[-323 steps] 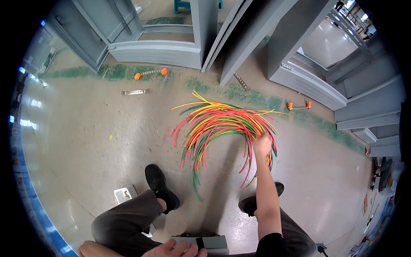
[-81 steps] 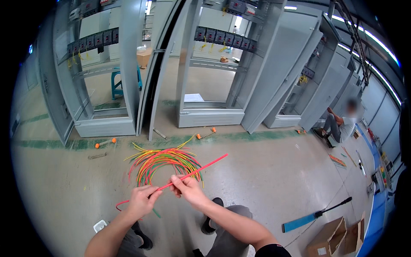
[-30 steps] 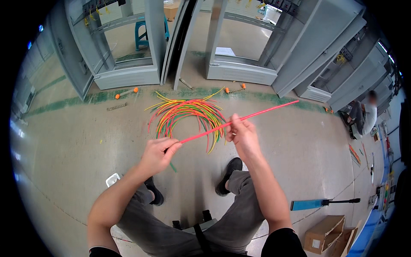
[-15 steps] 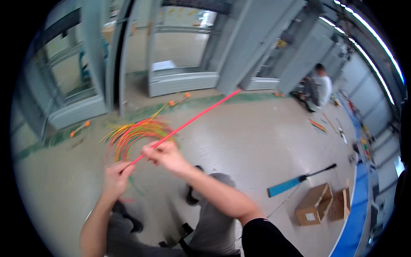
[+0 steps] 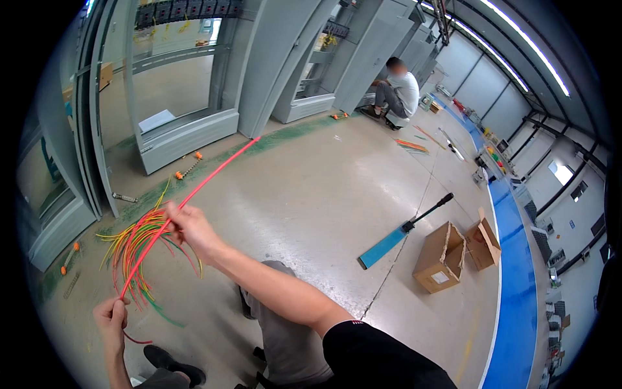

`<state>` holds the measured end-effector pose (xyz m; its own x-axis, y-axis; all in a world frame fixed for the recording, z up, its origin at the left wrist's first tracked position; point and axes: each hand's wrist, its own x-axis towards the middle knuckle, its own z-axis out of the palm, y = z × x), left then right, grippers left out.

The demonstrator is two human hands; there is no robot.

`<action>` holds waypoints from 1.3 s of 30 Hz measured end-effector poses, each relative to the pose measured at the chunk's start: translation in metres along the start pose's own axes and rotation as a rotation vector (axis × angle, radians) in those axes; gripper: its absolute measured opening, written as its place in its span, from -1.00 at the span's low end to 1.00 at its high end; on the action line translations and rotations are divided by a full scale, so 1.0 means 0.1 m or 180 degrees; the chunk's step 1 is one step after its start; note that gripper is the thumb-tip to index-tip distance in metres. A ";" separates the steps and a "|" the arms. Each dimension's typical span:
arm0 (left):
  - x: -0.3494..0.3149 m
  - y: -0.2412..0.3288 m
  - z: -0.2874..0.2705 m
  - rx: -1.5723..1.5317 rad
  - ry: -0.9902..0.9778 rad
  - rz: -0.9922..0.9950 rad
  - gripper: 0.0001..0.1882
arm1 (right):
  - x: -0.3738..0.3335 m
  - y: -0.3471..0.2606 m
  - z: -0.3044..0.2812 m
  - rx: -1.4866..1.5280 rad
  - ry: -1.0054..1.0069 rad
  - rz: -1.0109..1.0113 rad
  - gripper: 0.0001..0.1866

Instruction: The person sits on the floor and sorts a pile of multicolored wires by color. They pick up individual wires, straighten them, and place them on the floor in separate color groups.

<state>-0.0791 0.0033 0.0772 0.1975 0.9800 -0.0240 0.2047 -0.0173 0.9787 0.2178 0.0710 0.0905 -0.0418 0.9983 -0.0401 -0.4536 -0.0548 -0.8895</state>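
Observation:
My left hand (image 5: 111,321) is closed in a pinch on the near part of a long red cable (image 5: 217,170). Farther up the same cable, my right hand (image 5: 194,231) grips it between thumb and fingers. The cable runs nearly straight between both hands, and its far end sticks out toward the grey cabinets. A short red tail hangs below my left hand. Beneath the held cable, a loose bundle of red, yellow and green cables (image 5: 137,243) lies curved on the floor.
Open grey cabinets (image 5: 188,139) line the far left side. A person (image 5: 398,94) squats beside them. On the right are a teal long-handled tool (image 5: 385,248), two cardboard boxes (image 5: 433,259) and a blue floor strip (image 5: 512,259). Cut cable pieces (image 5: 412,147) lie near the person.
The view has swung right, so the cabinets and bundle appear farther left. My hands are wider apart along the red cable, and both still hold it.

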 end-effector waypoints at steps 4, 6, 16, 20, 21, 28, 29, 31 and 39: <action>-0.09 0.00 -0.01 -0.0072 -0.0384 0.0026 -0.76 | -0.09 0.03 0.15 -0.0322 -0.0518 0.0149 -0.66; -0.10 0.00 0.05 0.0301 -0.0144 -0.0049 -0.76 | -0.10 -0.04 0.16 -0.0620 -0.0493 -0.0141 -0.68; 0.21 -0.49 -0.03 0.1304 0.0060 0.0439 -0.73 | -0.15 0.07 0.22 -0.1547 -0.0439 -0.1067 -0.72; 0.05 -0.26 -0.08 0.0340 -0.0122 0.0053 -0.74 | 0.12 -0.05 -0.07 -0.0609 -0.0392 -0.0580 -0.68; 0.02 -0.29 -0.14 0.0166 -0.0096 0.0057 -0.75 | 0.18 -0.09 -0.17 -0.0437 -0.0243 -0.0561 -0.67; 0.06 -0.11 0.08 0.0707 0.0124 0.0017 -0.75 | 0.20 -0.08 -0.33 -0.0347 -0.0171 0.0010 -0.64; 0.11 -0.19 0.12 0.0917 0.0227 0.0225 -0.75 | 0.23 -0.06 -0.36 -0.0668 -0.0055 -0.0181 -0.63; 0.22 -0.39 0.08 0.1385 0.0440 0.0619 -0.73 | 0.28 0.04 -0.30 -0.1436 0.0151 -0.0651 -0.63; 0.41 -0.63 0.00 0.1409 0.0266 0.0523 -0.74 | 0.41 0.07 -0.27 -0.1083 0.0254 -0.0832 -0.64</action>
<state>-0.0837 0.0449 0.0147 0.1875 0.9695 0.1580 0.5693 -0.2383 0.7868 0.2367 0.1116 0.0708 0.1103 0.9769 0.1832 -0.1200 0.1961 -0.9732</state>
